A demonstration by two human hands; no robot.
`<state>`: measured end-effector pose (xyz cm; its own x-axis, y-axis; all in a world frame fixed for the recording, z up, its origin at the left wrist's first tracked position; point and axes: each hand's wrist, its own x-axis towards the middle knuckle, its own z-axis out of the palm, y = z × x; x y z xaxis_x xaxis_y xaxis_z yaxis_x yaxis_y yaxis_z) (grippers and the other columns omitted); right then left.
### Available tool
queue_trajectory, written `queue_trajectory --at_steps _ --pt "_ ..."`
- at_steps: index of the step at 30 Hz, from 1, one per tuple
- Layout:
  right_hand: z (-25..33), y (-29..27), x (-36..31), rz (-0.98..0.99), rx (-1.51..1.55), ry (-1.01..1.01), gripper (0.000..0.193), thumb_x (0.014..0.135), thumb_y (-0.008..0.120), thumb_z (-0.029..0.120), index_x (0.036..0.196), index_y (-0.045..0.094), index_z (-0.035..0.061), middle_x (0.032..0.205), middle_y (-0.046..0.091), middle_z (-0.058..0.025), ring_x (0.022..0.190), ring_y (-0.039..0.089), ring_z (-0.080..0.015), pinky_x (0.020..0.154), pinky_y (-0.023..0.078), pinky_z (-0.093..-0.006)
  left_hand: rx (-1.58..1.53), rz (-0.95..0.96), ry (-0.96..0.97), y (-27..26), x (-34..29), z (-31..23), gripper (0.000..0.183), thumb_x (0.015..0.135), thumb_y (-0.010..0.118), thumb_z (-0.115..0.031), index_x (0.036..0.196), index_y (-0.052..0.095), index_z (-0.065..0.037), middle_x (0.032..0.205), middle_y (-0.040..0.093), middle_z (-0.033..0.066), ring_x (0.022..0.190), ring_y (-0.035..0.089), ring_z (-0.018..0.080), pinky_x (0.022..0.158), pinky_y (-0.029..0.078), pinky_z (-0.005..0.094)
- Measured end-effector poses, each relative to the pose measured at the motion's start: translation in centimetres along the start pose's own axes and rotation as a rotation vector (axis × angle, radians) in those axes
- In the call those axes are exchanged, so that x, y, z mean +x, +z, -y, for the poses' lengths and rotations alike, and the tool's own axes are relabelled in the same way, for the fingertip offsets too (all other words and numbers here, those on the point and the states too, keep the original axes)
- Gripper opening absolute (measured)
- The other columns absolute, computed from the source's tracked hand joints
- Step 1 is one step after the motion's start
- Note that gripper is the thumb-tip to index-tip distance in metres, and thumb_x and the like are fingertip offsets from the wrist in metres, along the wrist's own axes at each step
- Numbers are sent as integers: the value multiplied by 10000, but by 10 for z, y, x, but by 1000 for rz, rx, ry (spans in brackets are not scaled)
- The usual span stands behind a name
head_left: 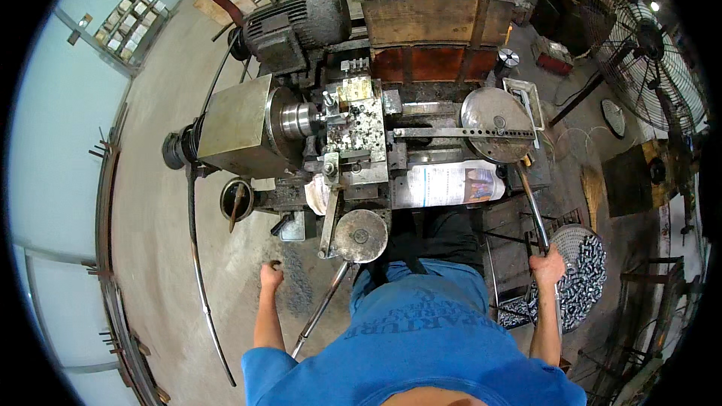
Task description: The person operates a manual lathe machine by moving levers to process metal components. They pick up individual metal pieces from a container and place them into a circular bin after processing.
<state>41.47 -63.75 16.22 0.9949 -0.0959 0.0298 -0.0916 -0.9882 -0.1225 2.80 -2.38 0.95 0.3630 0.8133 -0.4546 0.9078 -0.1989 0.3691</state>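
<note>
My right hand (547, 267) is wrapped round a long metal lever (532, 203) that slants down from a round disc plate (497, 125) on the lathe's right side. Out to the left, over the floor, my left hand (271, 275) is closed; a small dark thing seems to show at its fingertips, too small to name. Between my hands, a second lever (322, 308) runs down from a smaller round plate (360, 236), with neither hand on it. The lathe's chuck (298, 120) faces a tool block (355, 131) coated with metal chips.
A basket (577, 234) of small shiny metal parts stands beside my right hand. Behind the lathe sits a wooden bin (429, 19) with similar parts. A motor (297, 22), a fan (647, 49), a bucket with a brush (238, 201) and a long bent rod (201, 278) surround it.
</note>
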Motion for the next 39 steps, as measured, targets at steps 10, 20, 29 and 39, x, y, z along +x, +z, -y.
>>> queue_trajectory --at_steps 10,20,29,39 --pt "7 -12 3 93 43 -36 357 571 553 281 830 556 36 697 590 -230 679 569 -431 632 440 -506 -60 -133 151 -33 41 -71 433 700 590 -100 1124 553 -14 891 641 180 835 628 293 743 487 358" --pt "-88 34 197 -206 -304 -181 297 677 580 271 907 602 84 855 594 -111 826 569 -297 687 468 -432 480 -189 189 -19 57 -120 437 747 606 -411 968 567 -36 924 617 206 856 603 360 733 484 452" --pt "-3 -18 232 -63 -337 127 467 734 534 237 1172 510 76 1188 501 -160 1197 384 -320 1021 231 -512 548 -79 219 -9 57 -124 412 760 611 -386 977 544 -42 927 621 173 852 614 329 715 497 438" --pt "32 13 131 -379 5 -236 842 516 622 175 1307 363 46 1343 375 -154 1293 259 -346 1044 198 -493 -20 -83 191 5 25 -106 387 766 631 -261 1019 520 11 771 626 189 678 629 311 656 491 425"
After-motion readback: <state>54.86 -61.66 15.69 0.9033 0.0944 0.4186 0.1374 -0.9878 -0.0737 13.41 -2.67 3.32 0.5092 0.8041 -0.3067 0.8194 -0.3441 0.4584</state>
